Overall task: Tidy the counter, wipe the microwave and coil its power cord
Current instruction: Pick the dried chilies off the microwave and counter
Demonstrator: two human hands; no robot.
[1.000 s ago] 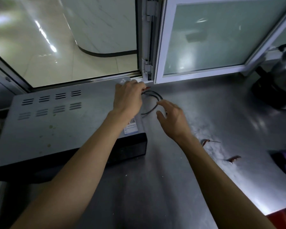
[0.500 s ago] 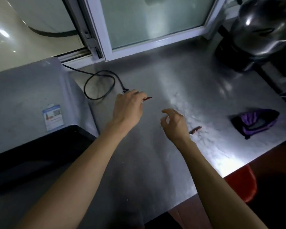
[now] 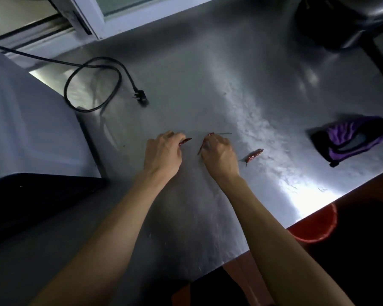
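Observation:
My left hand (image 3: 163, 154) is closed on a dried red chili (image 3: 185, 141) whose tip sticks out past the fingers. My right hand (image 3: 219, 155) pinches a second dried red chili (image 3: 201, 148) on the steel counter (image 3: 208, 89). A third chili (image 3: 254, 155) lies loose just right of my right hand. The grey microwave (image 3: 31, 129) stands at the left. Its black power cord (image 3: 93, 85) lies in a loose loop beside it, plug (image 3: 140, 98) resting on the counter. A purple cloth (image 3: 352, 139) sits crumpled at the right.
A dark metal pot on a black base (image 3: 341, 21) stands at the back right. A white window frame (image 3: 93, 21) runs along the back. A red bucket (image 3: 314, 226) is on the floor below the counter's front edge.
Both hands came away from the cord behind the microwave toward the counter's front. The cord now lies free with its plug showing. My right hand has closed on a chili.

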